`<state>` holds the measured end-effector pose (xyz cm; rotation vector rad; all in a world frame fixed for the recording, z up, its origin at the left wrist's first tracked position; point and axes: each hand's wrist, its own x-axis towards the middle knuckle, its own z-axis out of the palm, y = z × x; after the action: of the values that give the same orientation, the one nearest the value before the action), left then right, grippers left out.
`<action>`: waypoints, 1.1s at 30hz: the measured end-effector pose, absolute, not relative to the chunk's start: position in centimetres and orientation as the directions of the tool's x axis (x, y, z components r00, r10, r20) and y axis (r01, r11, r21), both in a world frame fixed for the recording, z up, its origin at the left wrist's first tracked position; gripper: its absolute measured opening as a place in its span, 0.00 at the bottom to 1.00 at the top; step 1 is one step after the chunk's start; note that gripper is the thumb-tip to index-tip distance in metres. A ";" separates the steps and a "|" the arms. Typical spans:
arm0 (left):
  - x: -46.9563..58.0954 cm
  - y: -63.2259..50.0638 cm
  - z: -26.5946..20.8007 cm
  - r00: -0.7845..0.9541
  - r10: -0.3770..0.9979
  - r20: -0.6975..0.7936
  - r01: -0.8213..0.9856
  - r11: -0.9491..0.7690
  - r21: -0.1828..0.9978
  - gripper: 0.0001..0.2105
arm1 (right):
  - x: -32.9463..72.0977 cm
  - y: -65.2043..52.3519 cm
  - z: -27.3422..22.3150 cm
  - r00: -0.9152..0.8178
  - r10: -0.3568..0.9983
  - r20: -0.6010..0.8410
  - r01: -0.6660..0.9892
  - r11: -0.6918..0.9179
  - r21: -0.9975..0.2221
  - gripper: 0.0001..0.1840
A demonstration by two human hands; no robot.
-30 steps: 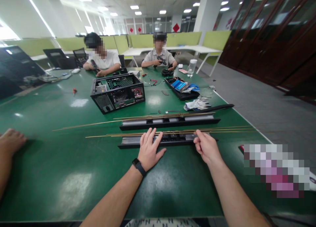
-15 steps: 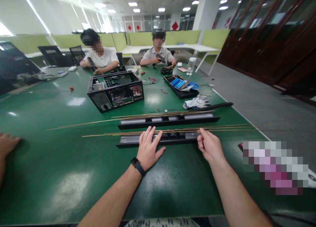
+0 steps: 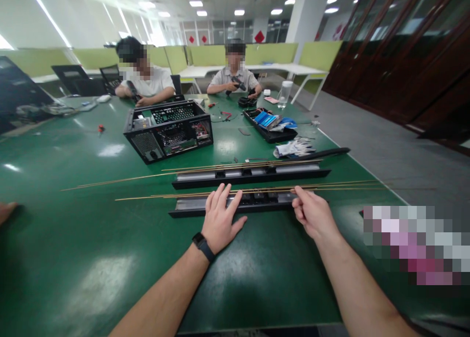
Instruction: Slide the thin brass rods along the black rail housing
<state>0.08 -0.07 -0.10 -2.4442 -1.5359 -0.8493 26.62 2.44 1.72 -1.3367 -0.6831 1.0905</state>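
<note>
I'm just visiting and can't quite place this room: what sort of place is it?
Probably an office, with a big table serving as a workbench. Lime-green partitions and white desks line the back, while an opened computer case sits nearer.

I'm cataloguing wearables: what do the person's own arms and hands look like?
The left hand and right hand are gloveless, with no sleeves in view. A dark, squarish watch on a dark strap circles the left wrist; the right wrist is bare.
</note>
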 end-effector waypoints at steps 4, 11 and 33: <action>0.1 -0.1 0.0 0.323 0.791 0.519 0.862 -0.472 0.183 0.34 | 26.5 2.3 1.8 0.382 0.907 -0.179 -0.226 -0.096 -0.969 0.19; 0.0 0.0 0.0 0.316 0.798 0.513 0.862 -0.468 0.196 0.33 | 26.7 2.4 2.2 0.419 0.889 -0.184 -0.248 -0.083 -0.965 0.14; 0.0 -0.1 0.2 0.327 0.794 0.512 0.855 -0.480 0.197 0.34 | 27.0 2.4 2.2 0.423 0.889 -0.176 -0.247 -0.073 -0.966 0.17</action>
<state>-0.01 -0.11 0.24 -2.4690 -1.5406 -0.8536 27.03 2.37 2.24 -1.3149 -0.6455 1.0529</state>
